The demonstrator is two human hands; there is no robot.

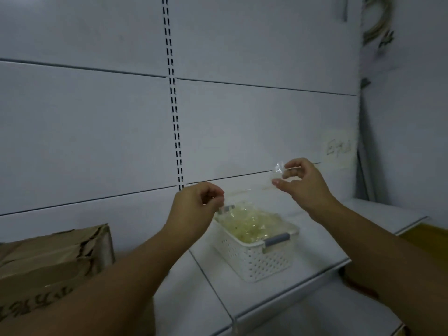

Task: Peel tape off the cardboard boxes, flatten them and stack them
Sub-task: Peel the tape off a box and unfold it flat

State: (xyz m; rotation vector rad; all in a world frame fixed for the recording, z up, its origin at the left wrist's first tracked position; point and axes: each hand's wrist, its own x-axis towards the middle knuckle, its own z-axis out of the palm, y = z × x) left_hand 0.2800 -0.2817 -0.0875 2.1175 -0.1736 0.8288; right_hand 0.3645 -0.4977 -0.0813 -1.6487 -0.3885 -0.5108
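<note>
Right hand (300, 178) pinches one end of a crumpled clear tape strip (276, 169), and left hand (198, 200), fingers curled, pinches the lower end. The strip hangs above a white perforated plastic basket (254, 260) full of wadded tape on a white metal shelf (327, 238). A torn brown cardboard box (53, 258) sits at far left, well apart from the hands.

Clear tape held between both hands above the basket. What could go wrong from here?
1. The tape is pinched by both the left hand and the right hand. Being sticky, it may cling to a hand instead of dropping.
2. The basket already looks heaped to its rim with used tape, so this piece could slide off onto the shelf.
</note>
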